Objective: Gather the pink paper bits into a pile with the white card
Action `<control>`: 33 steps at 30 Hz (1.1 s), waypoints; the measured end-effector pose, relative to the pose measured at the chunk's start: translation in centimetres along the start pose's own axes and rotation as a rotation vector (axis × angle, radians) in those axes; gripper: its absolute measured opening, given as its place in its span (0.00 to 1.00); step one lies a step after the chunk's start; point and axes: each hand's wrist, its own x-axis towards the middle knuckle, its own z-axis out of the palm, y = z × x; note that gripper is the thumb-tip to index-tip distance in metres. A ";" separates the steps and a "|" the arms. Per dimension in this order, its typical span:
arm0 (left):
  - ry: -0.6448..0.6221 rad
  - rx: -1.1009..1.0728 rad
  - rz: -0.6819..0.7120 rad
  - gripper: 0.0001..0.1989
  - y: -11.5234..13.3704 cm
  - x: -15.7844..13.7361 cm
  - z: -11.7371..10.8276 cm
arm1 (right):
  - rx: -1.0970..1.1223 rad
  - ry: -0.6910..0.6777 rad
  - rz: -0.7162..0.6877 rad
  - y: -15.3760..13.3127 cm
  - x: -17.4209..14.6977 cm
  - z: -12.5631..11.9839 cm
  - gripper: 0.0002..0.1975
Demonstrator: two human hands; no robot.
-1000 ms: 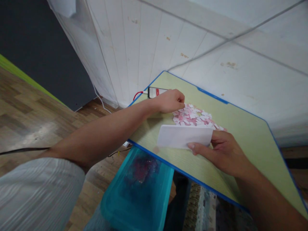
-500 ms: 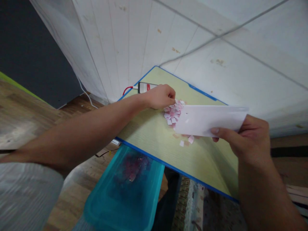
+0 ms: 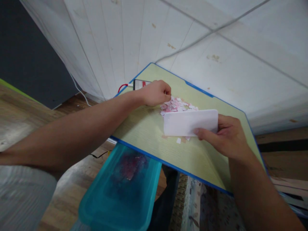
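My right hand [image 3: 228, 136] grips a flat white rectangular piece [image 3: 183, 123], which may be a card or an envelope, by its right end with the thumb across the front. It is held over a heap of small pink and white paper pieces [image 3: 176, 104] on a pale yellow table [image 3: 149, 128] with a blue rim. Beside the left side of this heap, my left hand [image 3: 156, 92] is closed with its fingers curled under. What its fingertips hold, if anything, is hidden. A few loose paper pieces [image 3: 178, 140] lie below the white piece.
A phone [image 3: 139, 84] with a red and white cable lies behind my left wrist. Under the table's front edge stands a turquoise plastic bin [image 3: 125, 199] with a reddish bundle [image 3: 130, 166] inside. A white panelled wall [image 3: 134, 38] borders the table's far side.
My right hand has brought the white piece left and tilted it, uncovering more of the paper heap behind it. My left hand stays closed beside the heap. The view has shifted slightly.
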 end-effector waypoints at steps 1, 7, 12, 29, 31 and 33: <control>0.002 -0.001 -0.001 0.11 0.0 0.0 0.0 | 0.007 0.026 0.016 0.0 0.0 0.0 0.04; 0.006 -0.014 -0.003 0.11 0.1 -0.1 0.1 | 0.023 -0.044 0.044 -0.5 0.0 0.1 0.08; 0.015 -0.029 0.009 0.10 0.0 -0.1 0.1 | 0.028 0.016 0.103 -0.4 0.0 0.0 0.06; 0.039 -0.040 0.023 0.07 -0.5 0.1 0.5 | 0.152 -0.178 0.139 -2.1 -0.3 1.9 0.11; 0.038 -0.039 0.027 0.07 -0.5 0.1 0.5 | 0.147 -0.170 0.154 -2.1 -0.3 2.0 0.11; 0.036 -0.036 0.027 0.07 -0.5 0.0 0.5 | 0.189 -0.302 0.161 -2.2 -0.4 2.0 0.10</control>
